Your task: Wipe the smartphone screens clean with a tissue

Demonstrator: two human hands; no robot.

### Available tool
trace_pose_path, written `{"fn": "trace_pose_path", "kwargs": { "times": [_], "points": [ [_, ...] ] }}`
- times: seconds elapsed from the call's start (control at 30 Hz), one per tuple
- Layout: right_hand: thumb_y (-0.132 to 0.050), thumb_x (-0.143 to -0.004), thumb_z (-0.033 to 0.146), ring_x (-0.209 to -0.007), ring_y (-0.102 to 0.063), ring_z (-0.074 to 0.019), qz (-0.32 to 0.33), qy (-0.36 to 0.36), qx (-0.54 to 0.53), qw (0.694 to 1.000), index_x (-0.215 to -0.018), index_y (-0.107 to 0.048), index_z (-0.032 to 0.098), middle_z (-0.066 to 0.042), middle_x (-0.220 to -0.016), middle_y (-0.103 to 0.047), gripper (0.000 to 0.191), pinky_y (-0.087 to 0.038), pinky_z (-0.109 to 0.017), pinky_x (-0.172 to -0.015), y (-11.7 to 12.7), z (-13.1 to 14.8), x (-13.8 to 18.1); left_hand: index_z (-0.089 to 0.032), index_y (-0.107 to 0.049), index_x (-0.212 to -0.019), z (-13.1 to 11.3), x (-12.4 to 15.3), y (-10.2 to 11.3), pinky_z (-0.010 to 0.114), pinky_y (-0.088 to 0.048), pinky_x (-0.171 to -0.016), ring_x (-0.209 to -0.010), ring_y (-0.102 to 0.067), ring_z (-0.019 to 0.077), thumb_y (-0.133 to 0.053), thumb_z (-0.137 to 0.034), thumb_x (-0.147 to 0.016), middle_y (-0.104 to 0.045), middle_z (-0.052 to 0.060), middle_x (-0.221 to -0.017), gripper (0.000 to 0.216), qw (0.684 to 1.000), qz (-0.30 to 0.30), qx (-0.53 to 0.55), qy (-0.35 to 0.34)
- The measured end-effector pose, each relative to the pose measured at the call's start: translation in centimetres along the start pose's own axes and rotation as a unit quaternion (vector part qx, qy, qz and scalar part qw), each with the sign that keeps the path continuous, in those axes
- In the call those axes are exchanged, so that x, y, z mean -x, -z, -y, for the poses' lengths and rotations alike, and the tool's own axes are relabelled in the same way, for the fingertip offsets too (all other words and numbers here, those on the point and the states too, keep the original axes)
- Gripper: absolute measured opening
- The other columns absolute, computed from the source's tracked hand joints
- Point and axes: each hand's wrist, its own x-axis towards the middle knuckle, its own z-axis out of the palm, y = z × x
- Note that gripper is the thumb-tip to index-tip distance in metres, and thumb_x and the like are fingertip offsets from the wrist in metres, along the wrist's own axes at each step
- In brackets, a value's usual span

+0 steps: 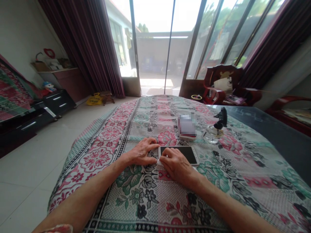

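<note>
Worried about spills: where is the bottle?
The bottle stands on the tablecloth, right of centre in the head view, beyond and right of the phone.

White-rimmed rectangular smartphone (190,153): on the multicoloured floral fabric tablecloth (177,200), partly under the bare right hand (177,163), right of the bare left hand (144,152)
Pale rectangular stack (187,127): behind the smartphone
Round transparent black-topped spray bottle (213,134): right of the stack
Carved reddish-brown wooden chair (218,72): beyond the tablecloth, right

Left grip (143,152): bare, bony shape. Behind it, bare left forearm (94,190), narrow toward grip, then sleeve edge (58,228): reddish print, pale patches, mostly cropped, exact pattern unclear. Right grip (177,164): bare, bony shape. Behind it, bare right forearm (218,197).
</note>
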Motion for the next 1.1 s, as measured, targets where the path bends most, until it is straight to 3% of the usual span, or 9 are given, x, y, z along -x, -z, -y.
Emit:
{"fn": "trace_pose_path", "kwargs": {
  "times": [0.2,0.5,0.77,0.97,1.1],
  "points": [
    [-0.045,-0.093,0.023,-0.08,-0.046,-0.0152,-0.009,0.001,-0.037,0.999,-0.08,-0.061,0.018,-0.006,-0.091,-0.055,0.021,-0.036,-0.03,-0.075,0.3,0.4,1.4,-0.031,-0.052,-0.125,-0.2,0.0,0.1,0.044,-0.039,-0.101,-0.116,-0.045,0.0274,-0.069,-0.035,-0.071,-0.046,0.005,-0.125,0.057,1.0,0.0,-0.002,0.012],
    [-0.046,-0.093,0.021,-0.081,-0.048,-0.0165,-0.05,-0.051,0.004,0.997,-0.078,-0.063,0.016,-0.007,-0.088,-0.056,0.023,-0.036,-0.03,-0.077,-0.6,-1.1,-0.3,-0.027,-0.053,-0.124,-0.2,-0.1,-0.1,0.044,-0.039,-0.101,-0.115,-0.045,0.0271,-0.067,-0.034,-0.072,-0.046,0.007,-0.126,0.054,1.0,-0.005,-0.011,0.009],
    [-0.049,-0.09,0.021,-0.082,-0.047,-0.0167,-0.045,-0.033,-0.003,0.998,-0.078,-0.063,0.016,-0.007,-0.089,-0.056,0.019,-0.034,-0.03,-0.075,-0.5,0.2,0.7,-0.027,-0.051,-0.126,-0.7,0.2,0.0,0.044,-0.039,-0.101,-0.116,-0.044,0.0273,-0.068,-0.035,-0.072,-0.045,0.007,-0.128,0.057,0.999,-0.005,-0.028,0.021],
    [-0.047,-0.092,0.025,-0.084,-0.048,-0.0168,-0.055,-0.05,0.007,0.997,-0.079,-0.064,0.016,-0.007,-0.09,-0.056,0.023,-0.034,-0.031,-0.078,-0.5,-0.7,0.5,-0.024,-0.05,-0.127,-0.6,0.2,-0.6,0.046,-0.038,-0.102,-0.117,-0.043,0.0281,-0.071,-0.057,-0.067,-0.045,0.008,-0.129,0.072,0.999,-0.012,-0.037,0.033],
    [-0.046,-0.094,0.026,-0.086,-0.049,-0.0177,-0.047,-0.083,0.035,0.995,-0.082,-0.066,0.017,-0.008,-0.092,-0.057,0.025,-0.035,-0.031,-0.077,-0.5,-1.6,-0.5,-0.024,-0.054,-0.126,-0.4,0.0,-1.1,0.047,-0.038,-0.101,-0.117,-0.044,0.0294,-0.072,-0.06,-0.064,-0.046,0.009,-0.128,0.073,0.997,-0.027,-0.043,0.055]
  ]
}}
